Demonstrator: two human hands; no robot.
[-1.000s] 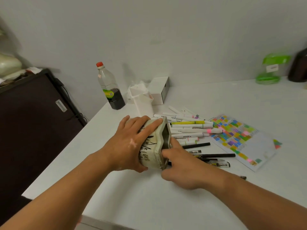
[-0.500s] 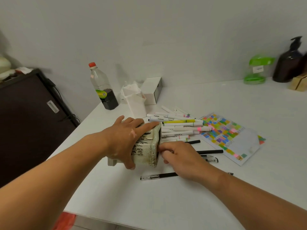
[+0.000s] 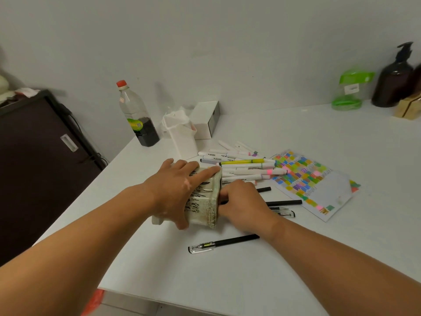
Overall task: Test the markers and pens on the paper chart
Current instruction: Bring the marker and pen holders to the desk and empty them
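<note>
A cream ceramic pen holder [image 3: 205, 208] with black brush lettering lies on its side on the white table [image 3: 227, 281]. My left hand [image 3: 175, 185] grips it from above. My right hand [image 3: 243, 204] is at the holder's open mouth, fingers curled over the end of a black pen [image 3: 284, 202] that runs out to the right. A second black gel pen [image 3: 227, 242] lies loose in front. Several white markers [image 3: 246, 166] are piled behind the holder. The paper chart [image 3: 305, 179] of coloured swatches lies to their right.
A bottle with dark liquid [image 3: 136, 115], a white plastic bin [image 3: 184, 137] and a white box [image 3: 205, 119] stand at the back left. A green container [image 3: 348, 90] and a dark pump bottle [image 3: 394, 80] stand at the back right. A dark cabinet [image 3: 34, 167] borders the table's left edge.
The holder was tipped lower until it lay flat on the table. A black gel pen now lies in front of it. My right hand stays at the mouth.
</note>
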